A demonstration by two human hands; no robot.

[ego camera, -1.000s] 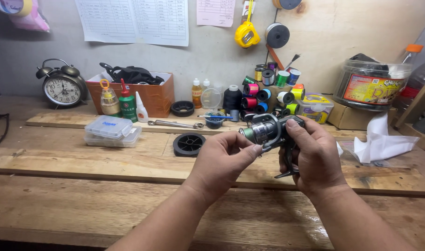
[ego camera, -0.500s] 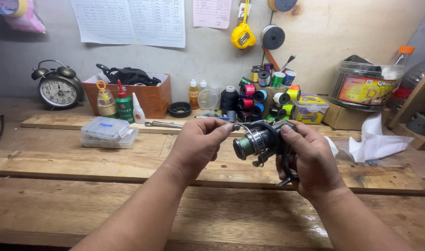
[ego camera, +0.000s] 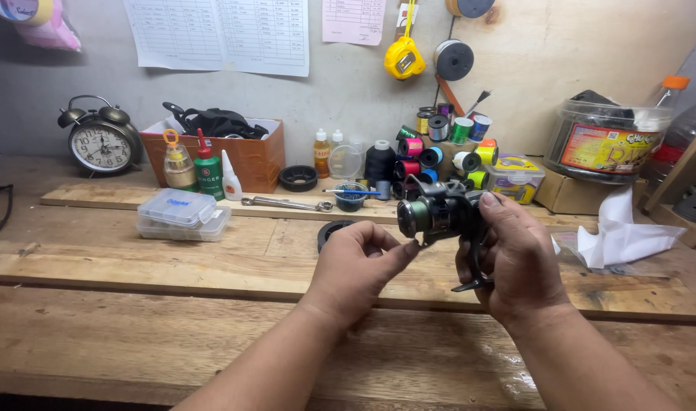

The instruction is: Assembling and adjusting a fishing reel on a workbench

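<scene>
My right hand (ego camera: 517,259) grips a black fishing reel (ego camera: 437,215) by its body and foot, holding it above the wooden bench with the spool end facing left. My left hand (ego camera: 358,266) is just left of the reel, with thumb and forefinger pinched together near the lower edge of the spool; what they pinch is too thin to make out. A black round spool part (ego camera: 329,232) lies on the bench behind my left hand, partly hidden by it.
A clear plastic box (ego camera: 183,214), a wrench (ego camera: 285,203), bottles (ego camera: 207,170), an orange box (ego camera: 245,158) and an alarm clock (ego camera: 101,140) stand at the back left. Coloured thread spools (ego camera: 439,151), a plastic jar (ego camera: 603,142) and white tissue (ego camera: 620,233) sit to the right.
My left hand came off the front of the reel and dropped to its lower left with fingers pinched. The reel in my right hand stayed about level.
</scene>
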